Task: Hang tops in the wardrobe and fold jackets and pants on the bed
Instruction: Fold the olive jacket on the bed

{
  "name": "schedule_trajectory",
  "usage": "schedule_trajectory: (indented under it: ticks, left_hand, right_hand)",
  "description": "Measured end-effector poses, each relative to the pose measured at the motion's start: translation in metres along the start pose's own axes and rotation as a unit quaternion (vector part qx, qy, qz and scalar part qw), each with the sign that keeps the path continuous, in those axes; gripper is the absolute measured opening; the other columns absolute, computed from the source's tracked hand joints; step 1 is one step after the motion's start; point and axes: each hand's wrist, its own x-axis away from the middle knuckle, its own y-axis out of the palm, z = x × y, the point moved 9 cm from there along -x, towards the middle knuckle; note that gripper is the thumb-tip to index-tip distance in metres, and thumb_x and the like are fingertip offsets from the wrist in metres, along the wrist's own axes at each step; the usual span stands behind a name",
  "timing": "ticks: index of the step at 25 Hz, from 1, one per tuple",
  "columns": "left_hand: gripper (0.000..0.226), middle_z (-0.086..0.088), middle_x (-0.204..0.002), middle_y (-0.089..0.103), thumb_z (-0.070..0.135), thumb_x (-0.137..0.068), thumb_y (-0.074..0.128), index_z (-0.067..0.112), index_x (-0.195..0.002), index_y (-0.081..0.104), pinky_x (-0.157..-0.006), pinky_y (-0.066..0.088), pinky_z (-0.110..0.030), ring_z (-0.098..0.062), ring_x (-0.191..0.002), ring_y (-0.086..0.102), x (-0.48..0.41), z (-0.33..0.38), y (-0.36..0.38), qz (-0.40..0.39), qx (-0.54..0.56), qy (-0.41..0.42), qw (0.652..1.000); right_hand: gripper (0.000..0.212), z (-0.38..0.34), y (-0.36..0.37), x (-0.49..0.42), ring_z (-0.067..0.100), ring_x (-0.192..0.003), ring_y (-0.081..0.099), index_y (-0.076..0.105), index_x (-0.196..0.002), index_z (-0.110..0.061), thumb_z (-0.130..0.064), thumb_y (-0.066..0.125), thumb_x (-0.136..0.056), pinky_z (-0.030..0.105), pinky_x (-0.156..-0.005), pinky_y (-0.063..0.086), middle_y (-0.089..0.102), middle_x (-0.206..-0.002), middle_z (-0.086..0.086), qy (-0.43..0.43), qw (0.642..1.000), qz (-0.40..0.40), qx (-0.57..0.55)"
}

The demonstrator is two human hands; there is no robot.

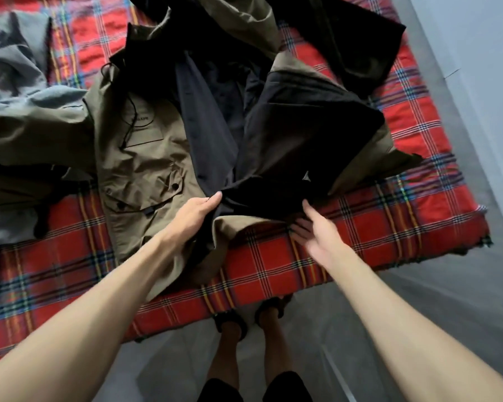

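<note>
An olive-green jacket with a black lining lies spread open on the bed, pockets facing up on its left half. The black inner side is turned up over the middle and right. My left hand grips the jacket's front edge near the hem, fingers curled into the dark fabric. My right hand hovers with fingers apart just at the lower right hem, touching or nearly touching the cloth and holding nothing.
The bed carries a red plaid blanket. A grey garment lies crumpled at the upper left. The grey floor and a pale wall lie to the right. My sandalled feet stand at the bed's near edge.
</note>
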Motion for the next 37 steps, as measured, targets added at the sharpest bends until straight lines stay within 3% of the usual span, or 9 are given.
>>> schedule_trajectory:
  ticks: [3, 8, 13, 16, 19, 24, 26, 32, 37]
  left_hand:
    - [0.057, 0.0, -0.112, 0.063, 0.057, -0.099, 0.036, 0.013, -0.111, 0.071, -0.086, 0.032, -0.026, -0.014, -0.111, 0.056, 0.006, -0.002, -0.012, 0.046, -0.052, -0.033, 0.997]
    - [0.05, 0.014, -0.075, 0.065, 0.054, -0.095, 0.051, 0.012, -0.077, 0.071, -0.074, 0.047, -0.03, -0.001, -0.074, 0.059, 0.037, -0.01, 0.02, -0.029, 0.007, 0.092, 0.995]
    - [0.041, -0.008, -0.118, 0.059, 0.04, -0.09, 0.059, 0.009, -0.117, 0.06, -0.1, 0.039, -0.035, -0.021, -0.114, 0.052, 0.054, -0.028, 0.024, 0.133, -0.186, 0.257, 0.939]
    - [0.056, -0.023, -0.135, 0.047, 0.026, -0.09, 0.068, -0.001, -0.134, 0.046, -0.108, 0.03, -0.041, -0.036, -0.127, 0.043, 0.072, -0.109, -0.064, 0.356, -0.06, 0.033, 0.932]
    - [0.073, -0.027, -0.144, 0.042, 0.042, -0.092, 0.063, -0.001, -0.143, 0.035, -0.11, 0.031, -0.045, -0.041, -0.133, 0.04, 0.086, -0.218, -0.095, 0.335, 0.049, -0.242, 0.909]
    - [0.055, -0.019, -0.122, 0.063, 0.047, -0.094, 0.054, -0.003, -0.116, 0.062, -0.103, 0.042, -0.046, -0.034, -0.117, 0.057, 0.074, -0.255, -0.099, 0.245, 0.099, -0.177, 0.948]
    - [0.045, -0.011, -0.119, 0.062, 0.04, -0.099, 0.05, -0.001, -0.114, 0.063, -0.102, 0.04, -0.043, -0.026, -0.114, 0.056, 0.079, -0.247, -0.1, 0.257, 0.108, -0.142, 0.95]
    - [0.028, -0.006, -0.1, 0.073, 0.037, -0.101, 0.049, 0.017, -0.102, 0.068, -0.085, 0.054, -0.044, -0.025, -0.091, 0.069, 0.11, -0.246, -0.096, 0.2, 0.359, -0.136, 0.901]
    - [0.028, -0.011, -0.104, 0.073, 0.032, -0.1, 0.052, 0.012, -0.114, 0.066, -0.074, 0.056, -0.049, -0.03, -0.086, 0.069, 0.124, -0.268, -0.088, 0.159, 0.412, -0.132, 0.888]
  right_hand:
    - [0.036, -0.001, 0.042, 0.007, 0.028, -0.102, 0.063, 0.058, -0.122, -0.011, -0.026, 0.068, -0.091, 0.037, -0.091, 0.052, 0.064, -0.117, 0.013, 0.014, 0.988, 0.0, -0.152]
    - [0.023, -0.051, -0.032, 0.069, 0.012, -0.091, 0.063, 0.065, -0.102, -0.008, -0.025, 0.072, -0.088, 0.017, -0.077, 0.049, 0.067, -0.098, 0.0, -0.278, 0.934, 0.223, 0.027]
    - [0.047, 0.052, -0.132, 0.047, 0.033, -0.119, 0.055, 0.044, -0.137, -0.004, -0.015, 0.06, -0.094, 0.046, -0.101, 0.046, 0.052, -0.139, 0.018, -0.017, 0.925, 0.361, -0.118]
    - [0.07, 0.072, -0.125, 0.057, 0.033, -0.13, 0.046, 0.026, -0.148, -0.009, -0.02, 0.066, -0.091, 0.043, -0.105, 0.039, 0.041, -0.147, 0.016, -0.017, 0.93, 0.365, -0.038]
    - [0.073, 0.099, -0.088, 0.084, 0.033, -0.127, 0.044, 0.029, -0.143, -0.002, -0.021, 0.072, -0.087, 0.037, -0.102, 0.036, 0.04, -0.141, 0.02, -0.02, 0.922, 0.387, 0.006]
    - [0.02, 0.119, 0.021, 0.075, 0.021, -0.075, 0.06, 0.058, -0.096, -0.014, -0.027, 0.069, -0.086, 0.036, -0.071, 0.049, 0.065, -0.09, 0.008, -0.103, 0.968, 0.142, 0.177]
    - [0.017, 0.101, 0.071, 0.069, 0.017, -0.085, 0.06, 0.062, -0.097, -0.021, -0.029, 0.069, -0.083, 0.033, -0.077, 0.047, 0.065, -0.092, -0.002, -0.23, 0.868, 0.016, 0.439]
    - [0.102, 0.145, 0.089, 0.049, 0.03, -0.116, 0.05, 0.034, -0.146, -0.018, -0.054, 0.08, -0.063, 0.042, -0.094, 0.044, 0.049, -0.13, 0.009, -0.339, 0.362, -0.11, 0.861]
    - [0.067, 0.167, 0.095, 0.068, 0.03, -0.089, 0.059, 0.055, -0.127, -0.011, -0.025, 0.073, -0.065, 0.038, -0.072, 0.048, 0.058, -0.107, 0.01, -0.472, 0.317, -0.136, 0.812]
